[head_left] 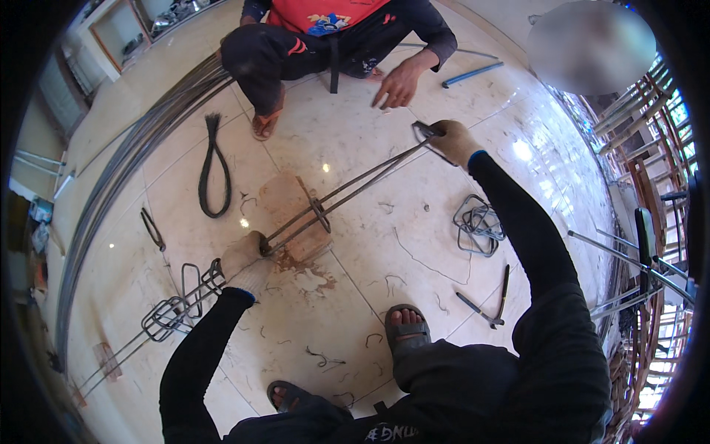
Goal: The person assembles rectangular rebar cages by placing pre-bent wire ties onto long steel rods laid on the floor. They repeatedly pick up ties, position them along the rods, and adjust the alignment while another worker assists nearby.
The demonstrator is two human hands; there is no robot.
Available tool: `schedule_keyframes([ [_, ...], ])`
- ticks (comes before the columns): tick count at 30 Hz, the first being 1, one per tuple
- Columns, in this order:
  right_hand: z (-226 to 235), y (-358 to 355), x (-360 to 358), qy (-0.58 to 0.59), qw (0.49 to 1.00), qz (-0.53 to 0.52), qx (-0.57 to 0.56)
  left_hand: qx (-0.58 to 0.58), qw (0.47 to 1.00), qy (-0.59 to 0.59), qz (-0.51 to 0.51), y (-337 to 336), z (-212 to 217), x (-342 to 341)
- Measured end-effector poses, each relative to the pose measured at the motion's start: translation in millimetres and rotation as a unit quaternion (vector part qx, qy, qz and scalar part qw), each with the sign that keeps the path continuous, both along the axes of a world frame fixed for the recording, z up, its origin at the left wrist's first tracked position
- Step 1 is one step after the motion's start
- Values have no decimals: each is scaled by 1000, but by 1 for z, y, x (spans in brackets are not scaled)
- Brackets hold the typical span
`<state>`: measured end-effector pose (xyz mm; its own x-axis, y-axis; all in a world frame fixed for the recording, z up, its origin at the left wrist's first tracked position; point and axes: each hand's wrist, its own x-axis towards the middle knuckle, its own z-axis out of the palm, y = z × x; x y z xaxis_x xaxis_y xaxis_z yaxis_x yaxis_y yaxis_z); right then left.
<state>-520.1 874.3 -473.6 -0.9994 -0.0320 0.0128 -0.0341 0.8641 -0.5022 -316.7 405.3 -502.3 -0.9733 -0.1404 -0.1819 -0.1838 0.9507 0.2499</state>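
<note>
A thick bundle of long, dark metal rods (96, 214) sweeps along the far left, smooth and packed side by side. Next to it, the pair of thin steel rods (370, 175) in hand starts at the lower left, over a small reddish block (108, 361), and slants to the upper middle; it looks dull grey, slim and nearly parallel. A slim dark wire loop (152, 228) lies on the glossy, pale tile floor (355, 288). Grey rectangular loops with rounded corners (168, 317) bunch around the pair near its lower end. Just beyond them, the person's left hand (244, 259), in a beige knit glove, has its fingers wrapped around the rods. Above lies a hank of fine black wire (212, 135), twisted into a teardrop.

Under the middle of the pair sits a rough, reddish-brown slab (279, 198), and a single narrow loop (323, 220) encircles the rods there. A co-worker's bare hand (399, 83) hangs near the upper end. The person's right hand (452, 142), gloved alike, has its fingers clamped on a dark end loop (421, 129); whether they also grip the rods cannot be told.

Farther right lie tangled rectangular wire loops (479, 226) and dark metal pincers (482, 311), handles spread.
</note>
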Motion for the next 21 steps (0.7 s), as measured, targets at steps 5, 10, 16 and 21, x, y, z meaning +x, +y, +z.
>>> schedule_keyframes([
  [5,-5,-61,8,16,995,5,96,-23,1000,9,12,3,0,-5],
  [10,-13,-141,43,71,997,6,-10,0,999,47,-10,-10,-8,-3],
  [16,-5,-260,122,41,978,49,-199,34,999,41,5,-9,-1,-5],
  [21,14,-297,153,-13,955,262,-141,72,995,65,3,-16,4,2],
])
